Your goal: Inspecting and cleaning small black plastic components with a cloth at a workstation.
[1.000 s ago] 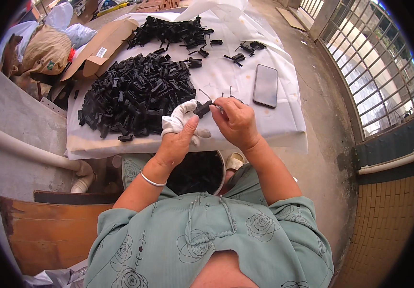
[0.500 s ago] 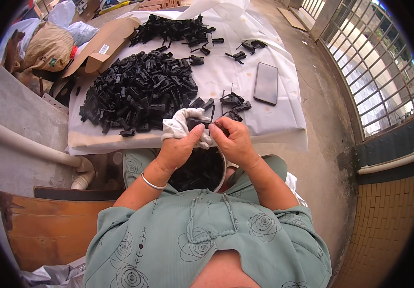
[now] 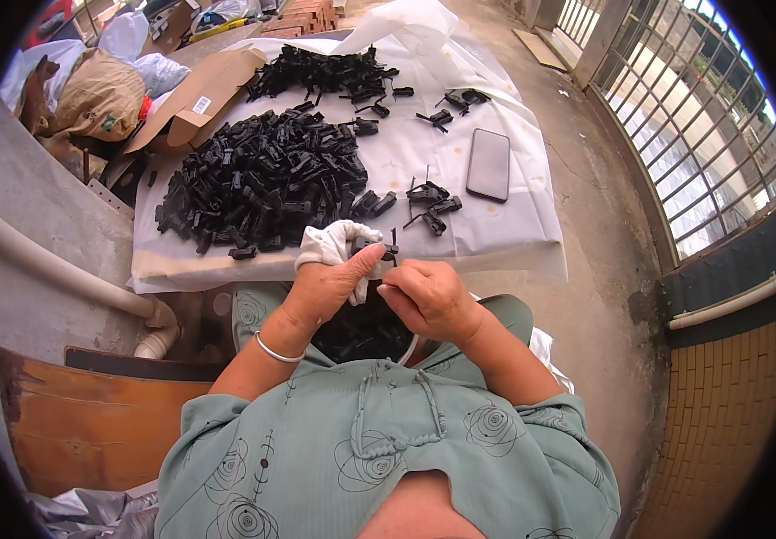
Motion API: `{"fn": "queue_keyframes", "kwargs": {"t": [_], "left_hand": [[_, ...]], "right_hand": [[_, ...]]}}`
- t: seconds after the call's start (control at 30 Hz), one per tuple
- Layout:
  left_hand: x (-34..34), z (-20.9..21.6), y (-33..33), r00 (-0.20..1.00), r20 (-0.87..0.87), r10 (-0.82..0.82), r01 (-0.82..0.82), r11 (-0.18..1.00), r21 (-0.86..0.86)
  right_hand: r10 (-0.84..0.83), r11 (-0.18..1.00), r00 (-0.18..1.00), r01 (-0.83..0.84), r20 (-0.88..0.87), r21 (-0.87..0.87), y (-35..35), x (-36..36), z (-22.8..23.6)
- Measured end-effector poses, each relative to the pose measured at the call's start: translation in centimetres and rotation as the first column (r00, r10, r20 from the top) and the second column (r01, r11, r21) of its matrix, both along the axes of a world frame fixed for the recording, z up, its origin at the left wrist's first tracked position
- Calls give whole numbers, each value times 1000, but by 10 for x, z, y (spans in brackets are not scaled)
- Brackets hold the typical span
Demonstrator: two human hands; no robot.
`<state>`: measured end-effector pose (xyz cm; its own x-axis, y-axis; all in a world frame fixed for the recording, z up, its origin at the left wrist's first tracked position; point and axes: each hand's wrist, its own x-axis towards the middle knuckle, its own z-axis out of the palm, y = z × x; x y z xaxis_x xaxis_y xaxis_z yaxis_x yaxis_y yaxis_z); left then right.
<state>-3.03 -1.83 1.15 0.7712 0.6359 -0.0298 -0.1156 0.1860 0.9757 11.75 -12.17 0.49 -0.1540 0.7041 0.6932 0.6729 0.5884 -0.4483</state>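
Head view: hands [image 3: 379, 292] drawn nearer, clip [image 3: 386, 254] pinched.

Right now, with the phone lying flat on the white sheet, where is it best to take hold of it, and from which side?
Probably by its two long edges, coming from above. The phone lies flat, screen up, with bare white sheet around it, so nothing seems to block the fingers.

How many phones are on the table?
1. The phone lies flat, screen dark, on the white sheet toward the right side, beside a few loose black clips. Another could be hidden under the big pile of clips.
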Motion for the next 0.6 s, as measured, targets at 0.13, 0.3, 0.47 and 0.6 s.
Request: {"fn": "queue_keyframes", "kwargs": {"t": [0.13, 0.3, 0.47, 0.6], "left_hand": [[11, -4, -17, 953, 258, 161, -158, 987, -31], [14, -7, -26, 892, 407, 198, -130, 973, -189], [9, -15, -26, 939, 234, 253, -297, 938, 176], [6, -16, -19, 985, 69, 161, -171, 967, 187]], "right_hand": [[-153, 950, 689, -95, -709, -298, -5, -18, -1], [-193, 938, 445, -179, -875, -298, -6, -33, -3], [-16, 999, 943, -1, -331, -51, -6, -28, -2], [-66, 996, 995, 70, -76, 54, -4, -11, -6]]}}
